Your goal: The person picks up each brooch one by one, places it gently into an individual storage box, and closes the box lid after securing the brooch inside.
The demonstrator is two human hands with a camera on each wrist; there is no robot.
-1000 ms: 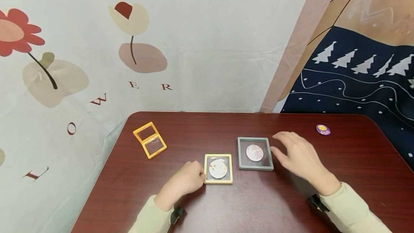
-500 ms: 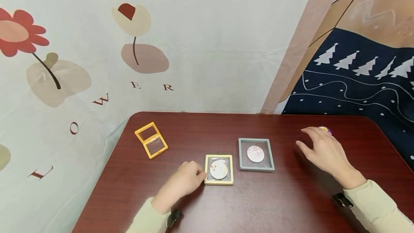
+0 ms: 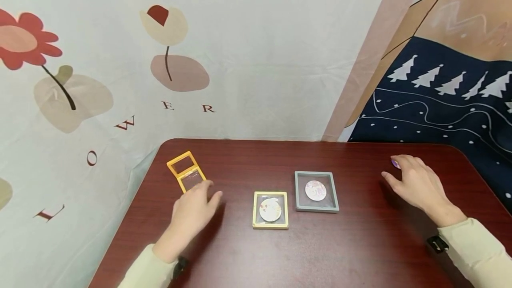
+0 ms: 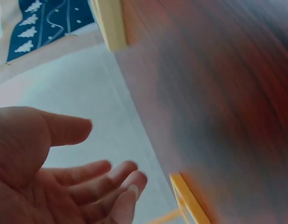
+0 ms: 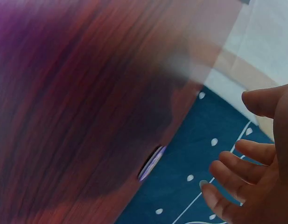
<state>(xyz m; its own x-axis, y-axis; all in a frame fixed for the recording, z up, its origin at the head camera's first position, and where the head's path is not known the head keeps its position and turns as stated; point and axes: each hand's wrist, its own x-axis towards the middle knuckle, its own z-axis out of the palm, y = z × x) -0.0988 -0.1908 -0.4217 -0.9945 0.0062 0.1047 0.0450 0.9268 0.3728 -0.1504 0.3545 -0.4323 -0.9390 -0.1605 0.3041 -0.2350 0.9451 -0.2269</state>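
Observation:
My left hand (image 3: 192, 214) hovers at the lower edge of an opened orange two-panel display case (image 3: 186, 170), fingers loosely spread and holding nothing. In the left wrist view, the orange case (image 4: 193, 203) appears beyond the fingertips. My right hand (image 3: 420, 186) is over the right side of the table, beside a round purple badge (image 3: 395, 164) that its fingers partly hide. The badge (image 5: 152, 163) lies apart from the fingers in the right wrist view. Between the hands lie a pale yellow square frame (image 3: 270, 226) and a larger grey frame (image 3: 317, 210), each with a round light disc inside.
All of this lies on a dark red-brown wooden table (image 3: 248, 159) with rounded far corners. Behind it hangs a white cloth (image 3: 264, 57) with flower prints, and a navy cloth (image 3: 432, 114) with white trees at the right.
The left hand has left the pale yellow frame and moved left to the orange case. The right hand has moved right, from beside the grey frame to the purple badge.

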